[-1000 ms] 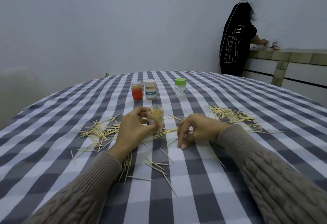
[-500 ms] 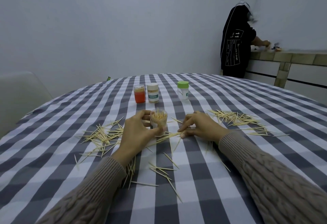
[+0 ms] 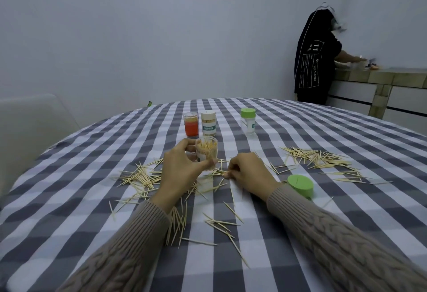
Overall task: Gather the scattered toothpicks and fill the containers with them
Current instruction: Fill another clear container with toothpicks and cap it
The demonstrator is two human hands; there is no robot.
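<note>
While the left hand [image 3: 182, 167] keeps its fingers and thumb wrapped around the open clear container [image 3: 206, 153], which stands upright on the checked tablecloth [image 3: 323, 134] already packed with toothpicks, the right hand [image 3: 248, 171] has slid in from the near right and now rests just right of that container, fingertips curled down and pinched on the loose toothpicks [image 3: 217, 172] lying at the container's foot. Whether any sticks are truly caught between the fingers is too small to tell. A second ago the same hand sat lower and further from the container, so the move reads as a fresh pick-up begun, with one more small load about to go in.

Much remains: a scatter [image 3: 141, 176] lies left of the container, a larger spread [image 3: 323, 162] well to its right, and more sticks [image 3: 221, 224] nearer the wearer between the sleeves. A green lid [image 3: 300, 185] lies to the container's right, beside the right wrist. Behind the container stand an orange jar [image 3: 190, 124], a labelled full jar [image 3: 208, 123] and a green-capped bottle [image 3: 248, 120], all closed. The held container looks close to full, so I judge it will soon want capping.
</note>
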